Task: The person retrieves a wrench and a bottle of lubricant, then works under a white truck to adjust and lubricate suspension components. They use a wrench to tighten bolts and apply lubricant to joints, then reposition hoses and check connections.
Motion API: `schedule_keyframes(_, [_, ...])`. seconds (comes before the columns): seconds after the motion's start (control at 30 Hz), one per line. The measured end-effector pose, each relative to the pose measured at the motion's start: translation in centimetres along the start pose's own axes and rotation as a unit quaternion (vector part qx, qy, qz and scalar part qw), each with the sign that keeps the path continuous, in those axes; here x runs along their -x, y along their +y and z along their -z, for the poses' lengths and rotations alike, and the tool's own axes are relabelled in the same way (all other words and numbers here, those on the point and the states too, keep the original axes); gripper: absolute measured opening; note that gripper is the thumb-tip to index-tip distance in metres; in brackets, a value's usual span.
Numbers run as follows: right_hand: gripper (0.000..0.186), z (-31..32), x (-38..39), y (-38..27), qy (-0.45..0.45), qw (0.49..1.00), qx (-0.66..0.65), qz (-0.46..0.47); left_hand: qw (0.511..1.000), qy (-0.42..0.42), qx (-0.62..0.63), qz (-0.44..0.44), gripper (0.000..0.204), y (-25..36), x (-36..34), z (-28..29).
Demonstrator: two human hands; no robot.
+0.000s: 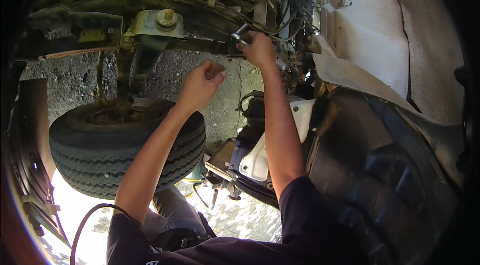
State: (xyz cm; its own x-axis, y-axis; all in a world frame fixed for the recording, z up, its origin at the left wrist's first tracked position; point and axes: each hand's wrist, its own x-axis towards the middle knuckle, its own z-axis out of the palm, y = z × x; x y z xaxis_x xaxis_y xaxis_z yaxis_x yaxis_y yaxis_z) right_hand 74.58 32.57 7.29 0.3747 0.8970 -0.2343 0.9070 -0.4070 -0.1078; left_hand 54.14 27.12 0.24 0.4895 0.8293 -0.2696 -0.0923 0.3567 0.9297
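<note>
My right hand (260, 49) is raised beside the vehicle's frame rail (200, 24), its fingers closed around a shiny chrome socket wrench (241, 31). The wrench's far end rests at or close to the rail; whether it sits on a bolt cannot be made out. Lower and to the left, my left hand (201, 85) hangs in the air over the gravel, thumb and fingers drawn together in a pinch. Anything between those fingertips is too small or hidden to name.
A wheel with a black tyre (125, 150) lies below my left forearm. A large bolt on a bracket (166, 19) stands out from the rail. Cables and hoses (285, 15) crowd the area beyond my right hand. A white bracket (255, 157) and a dark plastic liner (370, 165) flank my right arm.
</note>
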Motion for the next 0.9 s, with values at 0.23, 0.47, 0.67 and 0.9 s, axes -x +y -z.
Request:
schedule_keyframes(0.23, [0.037, 2.8, -5.0, 2.1, -0.058, 0.983, 0.17, 0.038, 1.0, 0.018, -0.022, -0.001, 0.029, -3.2, -6.3, -2.4])
schedule_keyframes(0.47, [0.041, 4.3, -6.1, 3.0, -0.096, 0.984, 0.138, 0.056, 0.997, 0.018, 0.065, 0.031, 0.034, -4.1, -11.3, -4.6])
schedule_keyframes(0.67, [0.035, 3.2, -1.0, 1.7, -0.142, 0.981, -0.104, 0.085, 0.98, 0.029, 0.189, 0.064, 0.06, -3.0, -7.5, -3.1])
schedule_keyframes(0.9, [0.023, 0.3, 10.9, -3.9, -0.246, 0.942, -0.228, 0.018, 0.974, 0.053, 0.205, 0.075, 0.046, -2.7, 3.1, 2.6])
